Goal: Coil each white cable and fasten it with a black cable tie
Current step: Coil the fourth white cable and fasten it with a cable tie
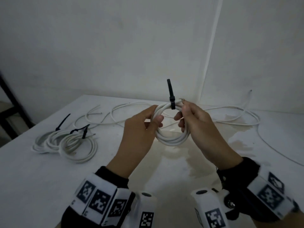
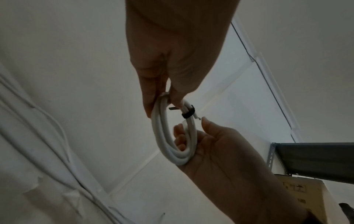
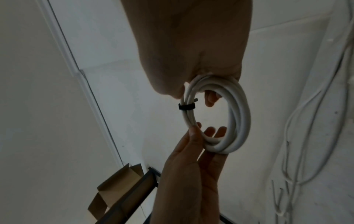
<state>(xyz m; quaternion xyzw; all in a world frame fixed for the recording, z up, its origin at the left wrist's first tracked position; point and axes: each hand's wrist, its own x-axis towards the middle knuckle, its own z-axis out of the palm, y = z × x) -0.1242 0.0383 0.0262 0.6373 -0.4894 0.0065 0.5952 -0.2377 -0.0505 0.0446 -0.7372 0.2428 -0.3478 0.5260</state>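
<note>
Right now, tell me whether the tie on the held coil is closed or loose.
Closed: the black tie loops round the coil, its tail sticking up through the head. How tight, cannot tell.

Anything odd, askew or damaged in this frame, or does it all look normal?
Mostly normal. The black cable tie on the held coil has a long untrimmed tail sticking straight up. The table shows a yellowish stain under the hands. Uncoiled white cables still sprawl across the far side. No damage is visible.
</note>
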